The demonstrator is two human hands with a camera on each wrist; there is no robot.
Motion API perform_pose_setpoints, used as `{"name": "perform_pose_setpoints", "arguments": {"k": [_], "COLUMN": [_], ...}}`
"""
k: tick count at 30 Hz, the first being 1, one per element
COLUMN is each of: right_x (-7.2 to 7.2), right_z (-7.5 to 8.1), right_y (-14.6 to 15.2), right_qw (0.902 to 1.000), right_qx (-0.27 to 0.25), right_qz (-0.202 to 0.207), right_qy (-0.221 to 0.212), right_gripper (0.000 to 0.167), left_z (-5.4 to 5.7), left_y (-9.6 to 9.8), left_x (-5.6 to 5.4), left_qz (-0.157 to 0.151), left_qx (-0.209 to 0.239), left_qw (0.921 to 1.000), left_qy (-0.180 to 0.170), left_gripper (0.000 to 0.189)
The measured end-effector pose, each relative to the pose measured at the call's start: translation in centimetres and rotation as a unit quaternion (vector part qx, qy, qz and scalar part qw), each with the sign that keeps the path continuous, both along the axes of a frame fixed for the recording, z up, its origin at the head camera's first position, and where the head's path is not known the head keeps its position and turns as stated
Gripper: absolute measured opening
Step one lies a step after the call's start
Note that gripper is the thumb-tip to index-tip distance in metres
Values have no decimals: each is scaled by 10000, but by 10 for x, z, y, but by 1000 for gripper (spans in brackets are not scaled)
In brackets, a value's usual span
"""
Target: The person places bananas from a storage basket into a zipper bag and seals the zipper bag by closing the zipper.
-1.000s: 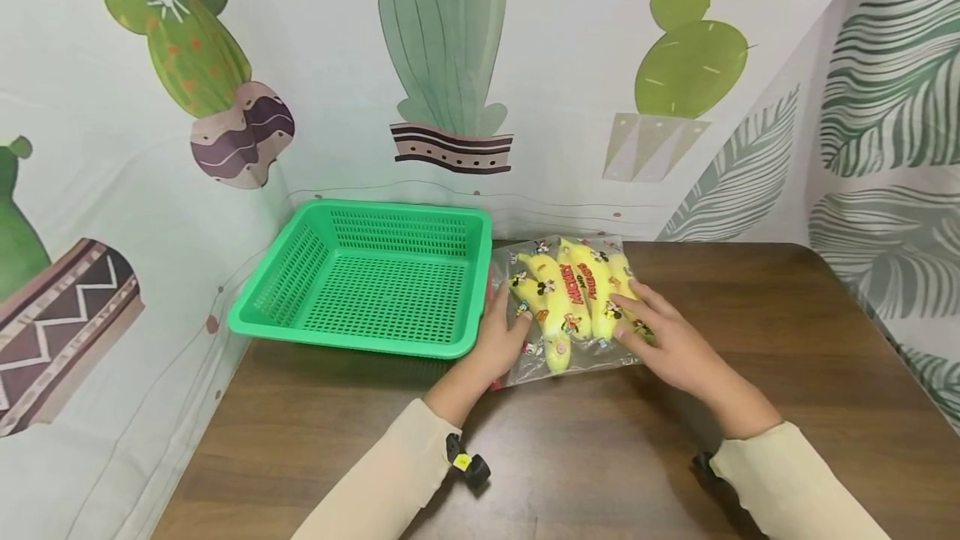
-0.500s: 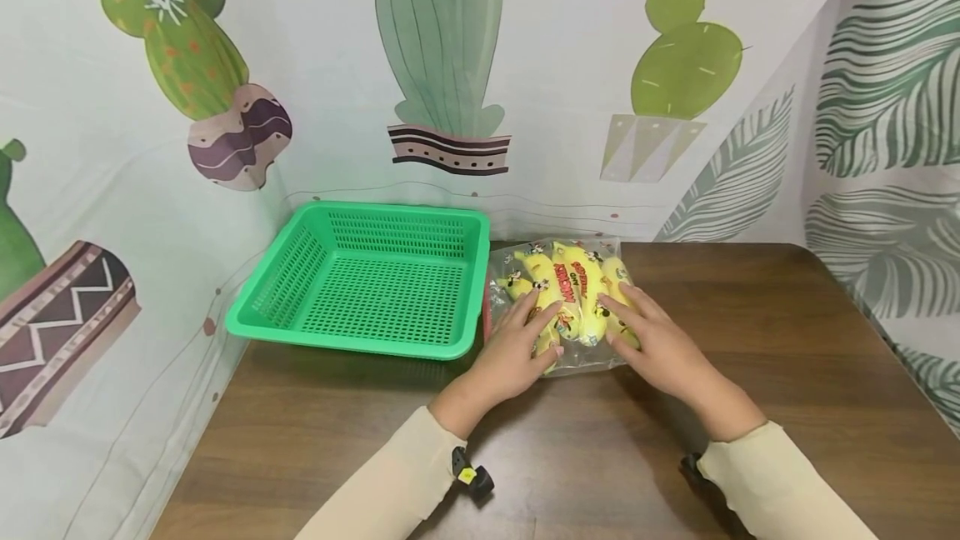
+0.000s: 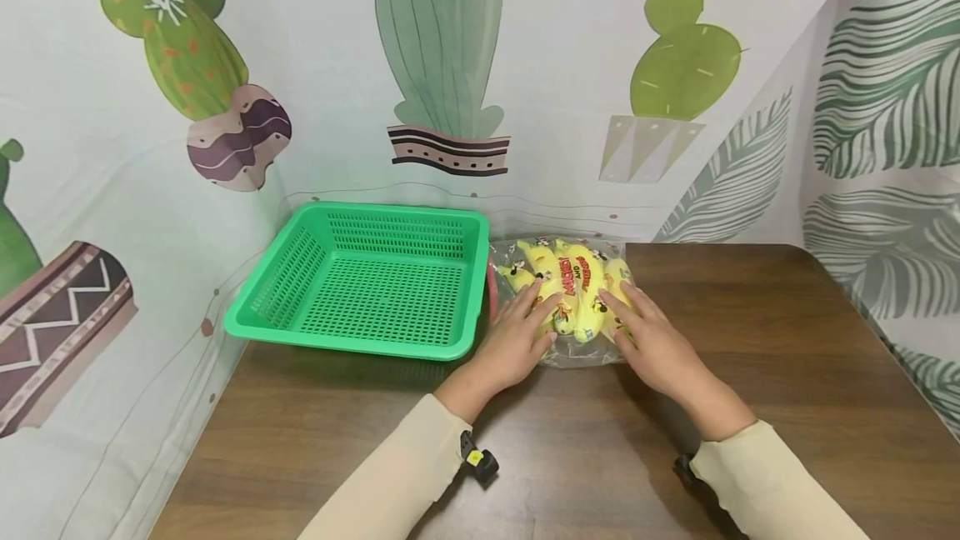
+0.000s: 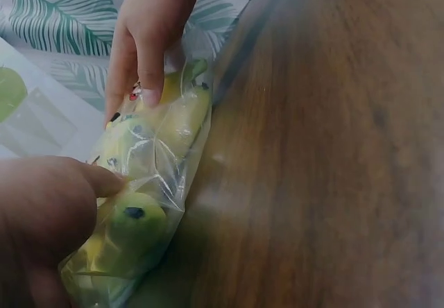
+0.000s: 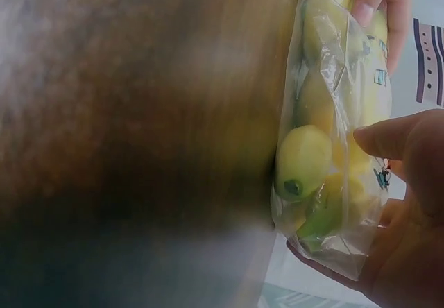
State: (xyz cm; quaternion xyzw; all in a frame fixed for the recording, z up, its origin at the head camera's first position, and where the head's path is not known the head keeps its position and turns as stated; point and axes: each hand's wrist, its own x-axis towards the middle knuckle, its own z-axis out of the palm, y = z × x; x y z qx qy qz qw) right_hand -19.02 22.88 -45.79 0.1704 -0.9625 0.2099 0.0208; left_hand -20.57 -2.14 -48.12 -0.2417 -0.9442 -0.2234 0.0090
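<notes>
A clear plastic bag (image 3: pixel 588 353) with cartoon print and red lettering lies on the table, holding several yellow bananas (image 3: pixel 592 261) with green tips. My left hand (image 3: pixel 513 346) rests on its near left part, fingers spread. On the near right side, my right hand (image 3: pixel 662 346) touches the bag with fingers apart. In the left wrist view the left thumb (image 4: pixel 104 181) presses the wrinkled plastic over a banana end. The right wrist view shows the right thumb (image 5: pixel 381 138) against the bag's upper face, its other fingers partly hidden behind the bag.
A green perforated plastic basket (image 3: pixel 352 345) stands just left of the bag, with nothing in it. Behind the brown wooden table (image 3: pixel 585 457) hangs a white cloth (image 3: pixel 555 90) printed with cacti and leaves. A small black camera (image 3: pixel 483 465) sits on the left wrist.
My left hand has moved from the bag's left edge right onto its near part. The right hand has shifted slightly left. The bag's near edge has drawn in and the bananas sit closer together.
</notes>
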Motion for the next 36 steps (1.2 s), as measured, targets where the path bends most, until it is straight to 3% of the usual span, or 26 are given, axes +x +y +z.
{"name": "perform_pose_setpoints", "arguments": {"k": [9, 18, 28, 33, 36], "right_x": [-5, -9, -9, -8, -7], "right_z": [-1, 1, -1, 3, 9], "right_y": [2, -4, -5, -12, -17], "right_qw": [9999, 9997, 9988, 9947, 9908], "right_qx": [-43, -176, -411, -849, -1067], "right_qz": [-133, -146, -262, -474, -504], "right_qy": [-30, -32, -61, 331, 665], "right_gripper": [62, 62, 59, 46, 39], "left_z": [1, -1, 9, 16, 26], "left_y": [2, -4, 0, 5, 7], "left_x": [-10, -13, -2, 6, 13], "left_qz": [-123, -5, 234, 277, 279], "left_qx": [136, 205, -33, 50, 334], "left_qw": [9998, 9996, 9996, 9995, 9987], "left_qy": [-112, -188, -161, 129, 273], "left_gripper": [61, 62, 62, 58, 54]}}
